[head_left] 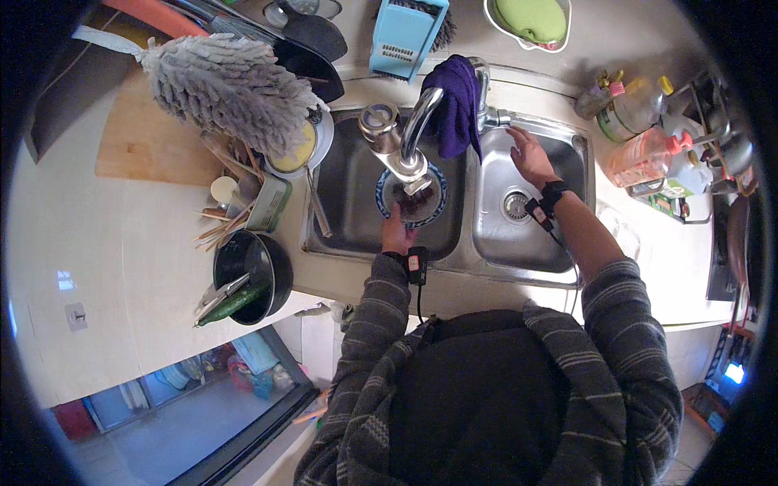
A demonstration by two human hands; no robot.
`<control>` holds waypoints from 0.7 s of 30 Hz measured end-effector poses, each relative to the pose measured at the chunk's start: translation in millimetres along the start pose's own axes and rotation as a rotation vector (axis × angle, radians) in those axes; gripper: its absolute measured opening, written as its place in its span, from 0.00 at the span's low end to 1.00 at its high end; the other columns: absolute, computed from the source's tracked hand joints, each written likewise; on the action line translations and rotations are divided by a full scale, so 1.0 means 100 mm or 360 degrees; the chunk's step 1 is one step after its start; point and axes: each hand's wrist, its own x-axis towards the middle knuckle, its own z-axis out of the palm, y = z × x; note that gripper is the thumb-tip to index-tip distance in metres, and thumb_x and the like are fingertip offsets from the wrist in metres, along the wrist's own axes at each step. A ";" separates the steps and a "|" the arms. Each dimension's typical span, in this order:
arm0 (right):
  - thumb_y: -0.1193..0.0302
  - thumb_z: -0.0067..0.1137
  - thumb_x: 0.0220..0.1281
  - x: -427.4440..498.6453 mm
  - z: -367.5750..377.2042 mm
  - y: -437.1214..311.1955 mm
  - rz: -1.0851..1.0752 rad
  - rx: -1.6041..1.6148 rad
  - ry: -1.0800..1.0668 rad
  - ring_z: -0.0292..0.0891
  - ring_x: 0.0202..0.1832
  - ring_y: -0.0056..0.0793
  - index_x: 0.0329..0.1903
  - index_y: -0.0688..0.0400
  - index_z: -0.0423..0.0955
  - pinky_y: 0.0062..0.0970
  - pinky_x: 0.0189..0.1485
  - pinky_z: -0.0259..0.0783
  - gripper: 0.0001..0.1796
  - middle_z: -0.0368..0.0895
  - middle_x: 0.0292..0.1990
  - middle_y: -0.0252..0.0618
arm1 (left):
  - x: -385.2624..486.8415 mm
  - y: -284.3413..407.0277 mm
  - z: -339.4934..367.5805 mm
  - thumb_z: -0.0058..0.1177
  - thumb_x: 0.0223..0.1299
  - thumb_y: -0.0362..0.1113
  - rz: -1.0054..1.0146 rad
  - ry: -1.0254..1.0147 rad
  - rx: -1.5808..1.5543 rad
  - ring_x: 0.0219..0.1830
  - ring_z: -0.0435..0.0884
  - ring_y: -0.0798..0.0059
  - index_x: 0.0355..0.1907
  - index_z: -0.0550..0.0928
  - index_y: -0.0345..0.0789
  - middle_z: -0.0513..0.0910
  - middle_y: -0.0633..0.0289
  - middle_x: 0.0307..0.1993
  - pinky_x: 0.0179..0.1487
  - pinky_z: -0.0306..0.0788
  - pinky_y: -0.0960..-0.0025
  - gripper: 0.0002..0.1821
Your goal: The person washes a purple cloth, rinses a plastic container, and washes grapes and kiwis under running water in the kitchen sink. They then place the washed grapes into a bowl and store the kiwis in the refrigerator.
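My left hand (396, 234) grips the near rim of a bowl with a blue-patterned edge (442, 189), thumb over the rim. Dark reddish-brown contents, too unclear to name, lie in the bowl. It is beneath the spout of a chrome faucet (419, 118) with a round filter-like head (380, 115), over the left basin (349, 182) of a steel double sink. Above the right basin (492, 237), my right hand (532, 157) has its fingers extended beside the faucet's chrome valve (497, 118); whether they touch is unclear. A purple cloth (453, 109) hangs over the faucet pipe.
Left of the sink stand a black pot (279, 273) holding a cucumber (234, 305) and a knife-like tool, a chopsticks holder (270, 206), a grey fluffy duster (228, 85) and a wooden cutting board (146, 140). Bottles, including an orange pump bottle (638, 159), crowd the right side.
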 end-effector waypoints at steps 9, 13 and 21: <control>0.67 0.51 0.53 0.02 0.11 -0.30 0.0797 0.0275 0.0008 0.62 0.57 0.51 0.58 0.62 0.60 0.35 0.59 0.60 0.29 0.65 0.55 0.57 | 0.02 0.02 0.09 0.42 0.64 0.46 -0.0183 0.0003 -0.0324 0.45 0.77 0.66 0.53 0.67 0.38 0.75 0.60 0.47 0.44 0.75 0.62 0.19; 0.65 0.52 0.54 -0.08 0.25 -0.51 0.0868 0.0438 0.0098 0.65 0.55 0.50 0.61 0.59 0.56 0.36 0.57 0.62 0.32 0.67 0.54 0.56 | -0.04 -0.01 0.14 0.43 0.63 0.47 -0.0211 0.0023 -0.0314 0.47 0.76 0.66 0.55 0.66 0.39 0.74 0.60 0.49 0.44 0.74 0.63 0.21; 0.54 0.46 0.62 -0.77 0.55 -1.25 0.0885 0.1681 -0.0223 0.67 0.51 0.35 0.63 0.55 0.52 0.32 0.48 0.67 0.31 0.66 0.55 0.44 | -0.30 0.18 0.25 0.47 0.61 0.49 -0.0315 -0.0244 -0.0314 0.49 0.74 0.67 0.55 0.66 0.39 0.73 0.62 0.52 0.47 0.72 0.63 0.24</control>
